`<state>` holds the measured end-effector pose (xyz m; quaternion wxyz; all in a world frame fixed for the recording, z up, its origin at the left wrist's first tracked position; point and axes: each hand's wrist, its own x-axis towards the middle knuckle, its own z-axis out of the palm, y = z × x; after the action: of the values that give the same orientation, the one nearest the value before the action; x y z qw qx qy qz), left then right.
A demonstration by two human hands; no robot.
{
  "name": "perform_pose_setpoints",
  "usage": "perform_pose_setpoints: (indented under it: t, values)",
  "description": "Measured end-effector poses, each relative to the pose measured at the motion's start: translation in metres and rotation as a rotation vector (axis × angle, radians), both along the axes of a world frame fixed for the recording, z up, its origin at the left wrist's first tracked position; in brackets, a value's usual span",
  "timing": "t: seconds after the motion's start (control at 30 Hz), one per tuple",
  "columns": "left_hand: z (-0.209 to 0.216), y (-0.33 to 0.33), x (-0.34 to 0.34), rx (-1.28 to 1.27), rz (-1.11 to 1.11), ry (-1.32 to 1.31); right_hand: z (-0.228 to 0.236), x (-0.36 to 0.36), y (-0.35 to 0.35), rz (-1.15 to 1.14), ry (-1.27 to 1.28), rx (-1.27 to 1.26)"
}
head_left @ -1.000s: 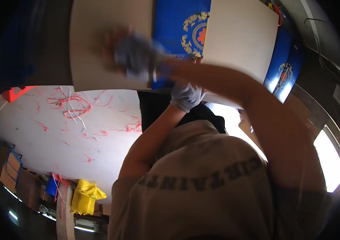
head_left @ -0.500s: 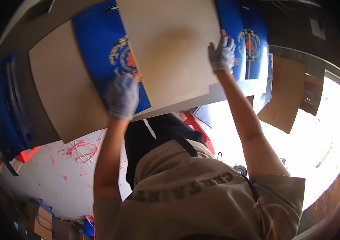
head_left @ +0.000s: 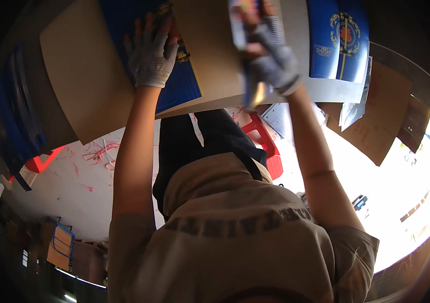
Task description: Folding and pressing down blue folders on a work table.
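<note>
Both hands are gloved in grey knit and raised to a stack of flat cardboard sheets at the far side of the scene. The left hand (head_left: 150, 55) lies flat, fingers spread, palm pressed on a blue printed sheet (head_left: 182, 83) that sits between plain brown boards; it grips nothing, only bears on the surface. The right hand (head_left: 270, 60) is motion-blurred; it appears curled round the edge of a narrow printed piece (head_left: 240, 35) held against the central brown cardboard sheet (head_left: 210, 55), though the closure of the fingers cannot be confirmed.

A larger brown board (head_left: 83, 86) extends to the left, and a second blue printed sheet (head_left: 338, 40) lies to the right, with loose brown panels (head_left: 376, 121) beyond it. A red plastic stool (head_left: 263, 141) stands nearer, below the stack.

Assessment: the sheets look light, stiff across the face, yet liable to bend and crease at corners. The printed faces are probably smooth and may slide against each other. Holding at opposite edges, with the palm supporting the face, appears soundest.
</note>
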<state>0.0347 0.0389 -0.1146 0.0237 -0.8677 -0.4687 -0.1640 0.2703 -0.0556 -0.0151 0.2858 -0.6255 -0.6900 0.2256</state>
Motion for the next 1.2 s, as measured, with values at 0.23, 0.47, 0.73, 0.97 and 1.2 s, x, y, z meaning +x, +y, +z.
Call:
perform_pose_setpoints:
  t: [0.23, 0.47, 0.73, 0.97, 1.2]
  values:
    - [-0.003, 0.003, -0.007, -0.154, -0.064, -0.333, -0.055, -0.076, 0.014, -0.012, -0.589, 0.19]
    - [0.009, -0.005, 0.017, -0.305, -0.096, -1.155, -0.044, -0.085, 0.022, 0.034, -0.655, -0.284]
    - [0.014, -0.004, 0.02, -0.109, 0.155, -0.371, -0.058, -0.081, 0.019, -0.018, -0.622, -0.161]
    - [-0.007, 0.002, 0.012, -0.02, 0.12, -0.444, -0.049, -0.081, 0.022, 0.018, -0.598, -0.244]
    - [0.022, -0.003, 0.029, -0.375, 0.246, -0.458, -0.058, -0.078, 0.019, 0.012, -0.606, -0.19]
